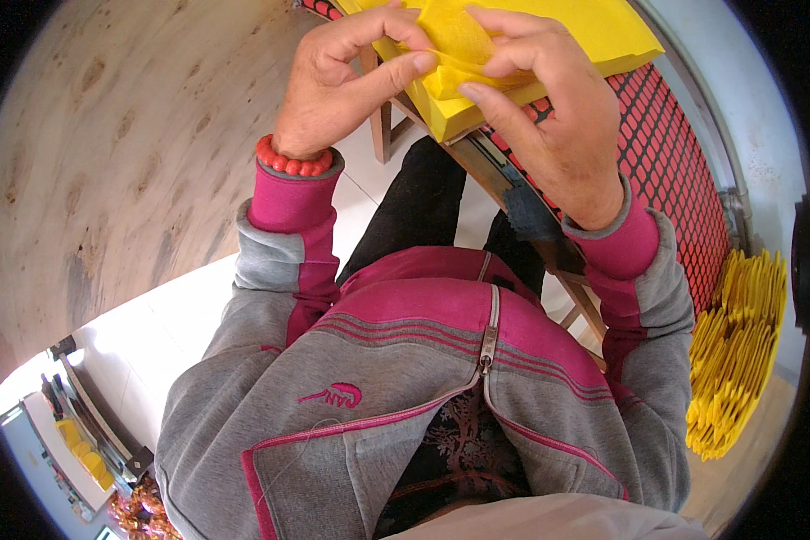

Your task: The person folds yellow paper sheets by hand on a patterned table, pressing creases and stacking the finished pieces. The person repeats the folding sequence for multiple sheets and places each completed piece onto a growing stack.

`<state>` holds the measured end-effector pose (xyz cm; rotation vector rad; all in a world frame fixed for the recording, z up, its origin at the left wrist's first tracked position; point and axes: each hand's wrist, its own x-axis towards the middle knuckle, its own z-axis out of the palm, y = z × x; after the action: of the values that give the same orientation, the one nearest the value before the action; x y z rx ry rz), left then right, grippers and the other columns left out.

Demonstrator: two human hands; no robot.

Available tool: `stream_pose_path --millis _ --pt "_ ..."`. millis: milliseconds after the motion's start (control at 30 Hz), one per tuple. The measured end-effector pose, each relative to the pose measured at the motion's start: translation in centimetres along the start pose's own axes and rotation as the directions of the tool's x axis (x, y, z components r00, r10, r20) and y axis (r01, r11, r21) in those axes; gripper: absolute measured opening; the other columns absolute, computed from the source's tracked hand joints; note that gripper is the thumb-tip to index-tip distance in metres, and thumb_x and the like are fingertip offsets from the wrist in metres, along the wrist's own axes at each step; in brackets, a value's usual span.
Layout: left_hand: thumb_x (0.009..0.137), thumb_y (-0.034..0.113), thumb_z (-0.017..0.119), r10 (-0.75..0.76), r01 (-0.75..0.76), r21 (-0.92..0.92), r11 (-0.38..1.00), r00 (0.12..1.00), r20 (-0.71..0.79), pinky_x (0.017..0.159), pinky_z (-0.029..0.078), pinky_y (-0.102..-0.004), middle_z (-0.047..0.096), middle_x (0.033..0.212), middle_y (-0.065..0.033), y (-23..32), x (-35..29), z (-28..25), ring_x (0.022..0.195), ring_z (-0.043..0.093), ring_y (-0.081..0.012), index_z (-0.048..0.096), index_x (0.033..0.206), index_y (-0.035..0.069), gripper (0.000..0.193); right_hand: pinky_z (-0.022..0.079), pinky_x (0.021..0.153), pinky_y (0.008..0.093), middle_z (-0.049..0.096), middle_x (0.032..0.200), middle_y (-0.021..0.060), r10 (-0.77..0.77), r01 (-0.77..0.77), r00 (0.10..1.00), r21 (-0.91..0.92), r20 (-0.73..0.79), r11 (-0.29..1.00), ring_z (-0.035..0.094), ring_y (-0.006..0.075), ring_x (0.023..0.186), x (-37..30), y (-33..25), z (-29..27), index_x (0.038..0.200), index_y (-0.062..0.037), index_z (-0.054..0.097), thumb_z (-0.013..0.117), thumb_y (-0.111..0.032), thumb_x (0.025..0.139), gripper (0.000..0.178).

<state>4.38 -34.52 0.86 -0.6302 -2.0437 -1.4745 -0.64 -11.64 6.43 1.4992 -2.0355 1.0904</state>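
A thin yellow fabric piece [457, 40] is bunched into folds between my two hands at the top of the view. My left hand [328, 90] pinches one fold between thumb and fingers. On the other side, my right hand [562, 112] has its fingers bent over the fabric, with the thumb close to its lower edge. Beneath both hands lies a flat stack of the same yellow fabric [594, 38]. Part of the held piece is cut off by the upper edge of the picture.
The stack rests on a narrow table with a red-and-black patterned cover [670, 135]. A wide wooden board [135, 162] fills the left side. Many folded yellow pieces [738, 355] are piled at the right, beside a pale wall [765, 117]. Wooden legs [382, 130] stand below.
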Motion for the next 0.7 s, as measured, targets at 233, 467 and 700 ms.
stream_pose_path --millis 233,467,700 --pt "0.095 0.001 0.07 -0.102 0.088 -0.172 0.981 0.992 -0.076 0.099 0.048 -0.0287 0.069 0.114 -0.003 -1.4 -0.5 0.1 0.109 0.062 -0.0127 0.067 0.106 0.002 0.011 0.059 0.077 0.0361 0.066 0.122 0.022 -0.098 0.096 0.994 -0.035 -0.052 0.995 0.071 0.0325 0.092 0.2 0.3 0.3 0.097 -0.002 0.064 0.082 -0.004 0.077 0.027" --pt "0.094 0.001 0.072 -0.093 0.083 -0.156 0.984 0.994 -0.057 0.1 0.046 -0.0282 0.068 0.114 -0.0028 -1.9 -0.8 -0.1 0.11 0.061 -0.0122 0.068 0.105 0.002 0.011 0.059 0.079 0.0348 0.066 0.123 0.0214 -0.12 0.118 0.993 -0.118 -0.008 0.986 0.072 0.0302 0.093 0.1 0.2 0.4 0.094 -0.0007 0.067 0.078 -0.005 0.081 0.018" --pt "0.094 0.001 0.07 -0.093 0.085 -0.145 0.986 0.995 -0.048 0.105 0.043 -0.0306 0.067 0.117 -0.0038 -2.1 -1.0 -0.2 0.117 0.06 -0.0142 0.068 0.106 0.002 0.012 0.058 0.082 0.0349 0.067 0.123 0.0219 -0.078 0.078 0.997 -0.028 -0.011 0.997 0.072 0.0316 0.095 0.2 -0.1 0.4 0.093 -0.0006 0.067 0.077 -0.003 0.082 0.015"
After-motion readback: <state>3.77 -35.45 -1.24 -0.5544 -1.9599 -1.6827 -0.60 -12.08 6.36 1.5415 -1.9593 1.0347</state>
